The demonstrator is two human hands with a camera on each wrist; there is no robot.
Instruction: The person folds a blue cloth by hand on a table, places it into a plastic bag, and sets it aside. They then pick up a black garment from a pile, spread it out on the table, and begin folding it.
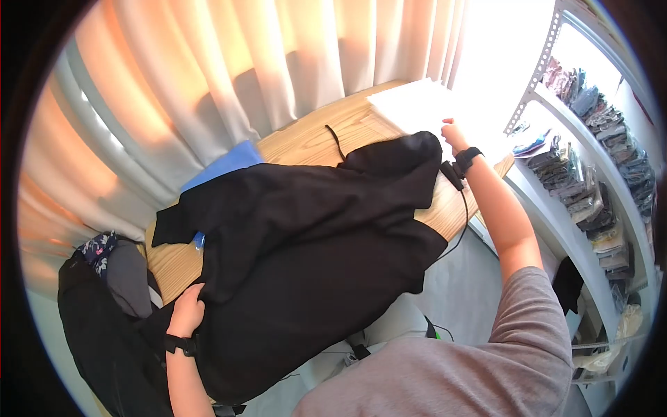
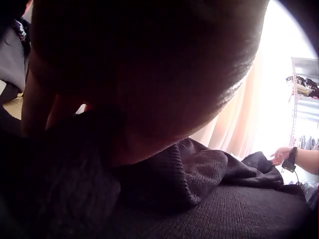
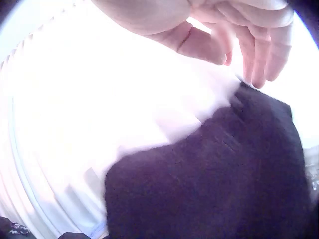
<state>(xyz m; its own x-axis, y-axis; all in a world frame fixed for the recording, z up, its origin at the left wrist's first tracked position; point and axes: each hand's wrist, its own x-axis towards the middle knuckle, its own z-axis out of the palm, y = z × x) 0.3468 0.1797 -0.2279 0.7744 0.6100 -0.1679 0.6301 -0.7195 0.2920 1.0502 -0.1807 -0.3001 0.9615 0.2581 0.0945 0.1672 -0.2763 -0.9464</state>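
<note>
A large black sweatshirt (image 1: 299, 257) lies spread over the wooden table, its near part hanging past the front edge. One sleeve (image 1: 184, 219) points left. At its lower left side, my left hand (image 1: 186, 313) grips the fabric; in the left wrist view the thumb and fingers come down on either side of the dark cloth, deep in shadow. My right hand (image 1: 455, 137) is raised beside the sweatshirt's far right end. Its fingers (image 3: 274, 57) bend loosely, thumb apart, with fingertips right by the cloth's pointed corner (image 3: 244, 92).
Dark clothes (image 1: 97, 326) are heaped at the left. A blue sheet (image 1: 222, 165) and white paper (image 1: 410, 104) lie toward the curtain (image 1: 264, 62). Shelves (image 1: 590, 132) of bagged items stand at the right. A black cable (image 1: 464, 222) hangs from the right wrist device.
</note>
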